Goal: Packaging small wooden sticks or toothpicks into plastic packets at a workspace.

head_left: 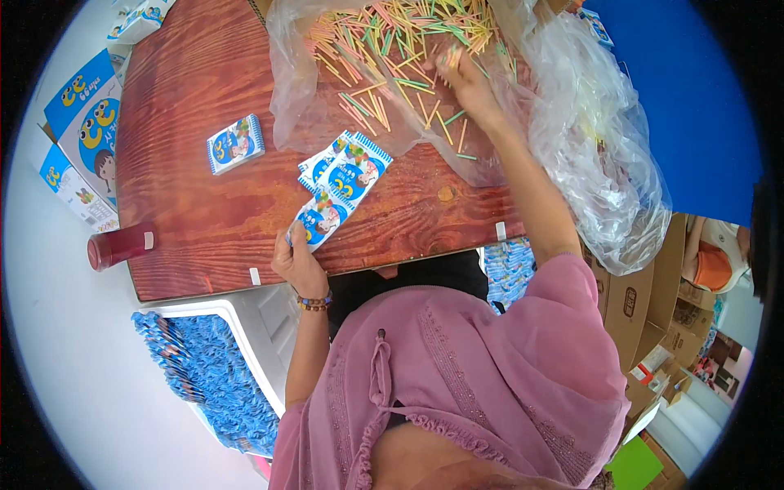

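Near the table's front edge, my left hand point(300, 268) pinches the lower end of a blue and white printed packet point(321, 219). Just beyond it, a few similar packets point(357, 169) overlap on the wood. My right hand point(467, 82) reaches to the far side, over a heap of thin pastel sticks point(382, 37) in yellow, pink and green. Its fingers are closed around a small bunch of sticks point(449, 57), slightly blurred. The heap lies on a clear plastic bag point(290, 90) spread over the table. To the left sits a neat stack of packets point(235, 144).
A red-brown wooden table point(188, 196) carries a red jar point(122, 247) at its left corner. Printed cartons point(90, 122) stand beyond it. Below is a white bin point(241, 318) full of blue packets. Crumpled plastic point(600, 147) and cardboard boxes point(621, 306) are right; another person point(719, 253) is farther off.
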Tool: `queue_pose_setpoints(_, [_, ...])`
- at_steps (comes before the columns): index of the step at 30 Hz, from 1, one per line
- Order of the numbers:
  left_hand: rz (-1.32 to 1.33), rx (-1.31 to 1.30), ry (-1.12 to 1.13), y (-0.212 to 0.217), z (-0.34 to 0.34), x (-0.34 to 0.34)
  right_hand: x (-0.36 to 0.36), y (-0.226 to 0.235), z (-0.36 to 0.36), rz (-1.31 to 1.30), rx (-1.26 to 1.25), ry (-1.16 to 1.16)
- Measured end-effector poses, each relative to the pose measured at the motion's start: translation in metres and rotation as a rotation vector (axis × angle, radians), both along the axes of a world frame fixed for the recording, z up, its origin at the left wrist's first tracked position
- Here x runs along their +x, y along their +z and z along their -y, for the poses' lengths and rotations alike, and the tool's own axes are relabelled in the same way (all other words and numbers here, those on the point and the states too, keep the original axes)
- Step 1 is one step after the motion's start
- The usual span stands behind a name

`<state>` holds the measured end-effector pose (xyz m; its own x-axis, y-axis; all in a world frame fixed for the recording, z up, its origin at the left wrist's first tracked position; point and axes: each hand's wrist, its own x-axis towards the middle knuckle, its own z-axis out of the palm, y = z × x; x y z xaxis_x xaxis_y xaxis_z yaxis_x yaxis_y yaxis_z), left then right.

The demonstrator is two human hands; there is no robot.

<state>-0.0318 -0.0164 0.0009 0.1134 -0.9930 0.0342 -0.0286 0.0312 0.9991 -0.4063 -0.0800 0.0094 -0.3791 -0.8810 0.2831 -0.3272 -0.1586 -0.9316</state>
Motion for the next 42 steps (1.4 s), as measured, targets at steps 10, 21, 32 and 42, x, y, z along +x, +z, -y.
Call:
queue_pose_setpoints(10, [-0.095,0.026,0.056,0.007,0.001,-0.010,-0.010,-0.004,-0.019,-0.189,0.153,-0.068])
queue_pose_setpoints(21, [-0.664,0.208,-0.145,0.052,0.027,-0.065,0.077,0.064,-0.029,1.018,-0.347,0.349])
queue_pose_setpoints(32, [-0.820,0.254,-0.177,0.041,0.030,-0.087,0.163,0.085,-0.034,0.962,-0.480,0.274])
queue_pose_setpoints(42, [-0.882,0.221,-0.122,0.048,0.030,-0.084,0.193,0.082,-0.043,0.979,-0.366,0.246])
